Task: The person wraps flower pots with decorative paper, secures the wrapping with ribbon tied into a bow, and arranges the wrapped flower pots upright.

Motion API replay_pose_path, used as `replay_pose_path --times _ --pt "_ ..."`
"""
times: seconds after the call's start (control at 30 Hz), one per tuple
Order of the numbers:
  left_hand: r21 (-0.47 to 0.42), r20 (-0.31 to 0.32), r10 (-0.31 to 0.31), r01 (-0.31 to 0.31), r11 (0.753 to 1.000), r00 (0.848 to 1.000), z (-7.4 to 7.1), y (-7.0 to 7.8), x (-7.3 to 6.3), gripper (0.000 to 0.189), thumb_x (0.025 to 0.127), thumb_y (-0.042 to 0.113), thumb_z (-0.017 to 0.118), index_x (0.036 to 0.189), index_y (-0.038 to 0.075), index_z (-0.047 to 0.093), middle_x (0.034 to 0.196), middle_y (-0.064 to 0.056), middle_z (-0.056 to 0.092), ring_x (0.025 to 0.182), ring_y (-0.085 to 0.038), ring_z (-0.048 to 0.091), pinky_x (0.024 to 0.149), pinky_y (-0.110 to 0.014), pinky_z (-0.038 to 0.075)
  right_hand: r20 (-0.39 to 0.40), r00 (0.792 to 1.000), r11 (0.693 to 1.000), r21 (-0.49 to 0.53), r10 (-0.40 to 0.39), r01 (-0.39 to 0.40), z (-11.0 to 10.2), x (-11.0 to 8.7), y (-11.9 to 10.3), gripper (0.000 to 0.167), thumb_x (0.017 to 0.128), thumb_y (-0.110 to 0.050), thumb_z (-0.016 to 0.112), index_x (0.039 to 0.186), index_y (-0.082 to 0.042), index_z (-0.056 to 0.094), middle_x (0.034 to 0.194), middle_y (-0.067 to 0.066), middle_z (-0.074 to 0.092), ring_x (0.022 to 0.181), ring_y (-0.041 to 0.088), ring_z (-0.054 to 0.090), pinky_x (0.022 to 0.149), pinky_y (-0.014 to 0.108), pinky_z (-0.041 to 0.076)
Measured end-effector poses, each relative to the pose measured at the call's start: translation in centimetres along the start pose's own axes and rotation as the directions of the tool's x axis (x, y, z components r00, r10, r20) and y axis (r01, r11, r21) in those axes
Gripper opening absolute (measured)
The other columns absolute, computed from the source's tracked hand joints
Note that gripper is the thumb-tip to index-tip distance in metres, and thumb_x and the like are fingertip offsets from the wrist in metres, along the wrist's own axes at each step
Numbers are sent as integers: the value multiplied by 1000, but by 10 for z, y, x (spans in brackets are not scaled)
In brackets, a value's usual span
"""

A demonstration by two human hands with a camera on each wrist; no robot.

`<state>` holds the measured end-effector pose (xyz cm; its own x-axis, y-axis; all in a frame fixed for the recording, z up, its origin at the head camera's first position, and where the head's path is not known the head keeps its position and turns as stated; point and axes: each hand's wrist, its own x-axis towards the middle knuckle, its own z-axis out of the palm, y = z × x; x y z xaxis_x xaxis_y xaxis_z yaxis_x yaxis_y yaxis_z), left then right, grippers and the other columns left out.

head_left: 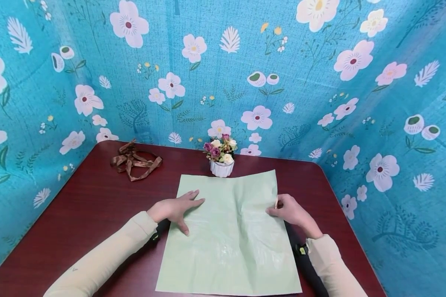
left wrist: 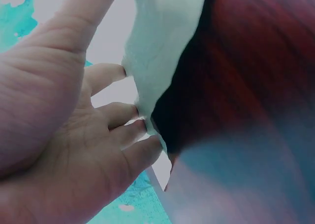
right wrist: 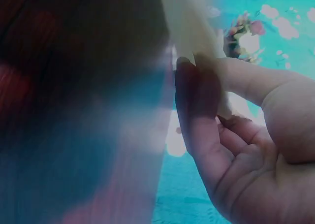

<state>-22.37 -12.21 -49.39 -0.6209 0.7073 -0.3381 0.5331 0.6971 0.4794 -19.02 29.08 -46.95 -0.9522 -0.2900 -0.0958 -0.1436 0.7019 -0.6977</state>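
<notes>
A large pale green sheet (head_left: pixel 223 243), slightly glossy and creased, lies on the table before me; whether it is paper or plastic I cannot tell. My left hand (head_left: pixel 174 209) rests on its left side with fingers and thumb spread. In the left wrist view, the fingertips of that hand (left wrist: pixel 103 130) touch the sheet (left wrist: pixel 162 42). At the right edge, my right hand (head_left: pixel 291 211) pinches the sheet between thumb and fingers, and the upper right corner stands raised. The right wrist view shows the right hand (right wrist: pixel 231 135) gripping the sheet's edge (right wrist: pixel 189 22).
Behind the sheet's far edge stands a white pot (head_left: pixel 221 169) of artificial flowers (head_left: pixel 220 149). A brown ribbon (head_left: pixel 137 161) lies in loose loops at the table's back left. The dark red table (head_left: pixel 78 218) meets a blue floral curtain (head_left: pixel 208 82) at the back and sides.
</notes>
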Motion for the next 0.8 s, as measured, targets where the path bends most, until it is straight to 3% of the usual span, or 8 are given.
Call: replay_pose_path --times 0.37,0.43,0.5,0.57,0.67,0.8 --pt "-16 -34 -3 3 1000 999 -1 -5 -6 115 70 34 94 161 9 29 169 -21 9 156 -41 7 119 -54 29 -15 982 977 -94 189 -189 3 2 16 27 85 -19 83 92 1 67 75 7 63 65 19 59 63 33 50" --pt "-17 -34 -4 4 1000 999 -2 -5 -7 114 70 33 94 161 9 29 169 -21 8 156 -41 7 119 -54 29 -39 976 966 -142 214 -218 5 2 16 31 84 -19 83 97 3 65 81 10 64 70 21 61 64 35 52" --pt "-21 -33 -4 4 1000 999 -3 -6 -8 114 71 33 94 161 8 28 169 -21 8 156 -41 7 118 -55 30 -71 974 951 -212 214 -224 6 2 15 43 84 -18 83 112 7 63 97 18 67 82 28 66 72 42 56" --pt "-27 -30 -7 6 1000 1000 -4 -7 -9 114 71 32 94 161 8 28 169 -21 8 156 -41 7 118 -55 30 -103 977 936 -284 185 -207 9 4 12 58 83 -16 84 128 10 57 117 25 64 102 37 64 85 48 56" --pt "-36 -29 -7 5 999 1000 -6 -9 -11 113 72 32 94 161 7 29 169 -22 8 156 -42 7 118 -55 31 -80 993 925 -366 83 -107 14 6 3 81 80 -17 86 143 12 44 140 33 50 127 47 50 102 58 47" --pt "-43 -36 -9 8 999 999 -6 -10 -11 105 77 33 90 160 6 31 169 -23 10 156 -41 8 119 -56 29 102 994 936 -345 -37 71 24 10 -8 100 78 -23 89 155 6 31 159 32 28 145 51 27 112 64 33"
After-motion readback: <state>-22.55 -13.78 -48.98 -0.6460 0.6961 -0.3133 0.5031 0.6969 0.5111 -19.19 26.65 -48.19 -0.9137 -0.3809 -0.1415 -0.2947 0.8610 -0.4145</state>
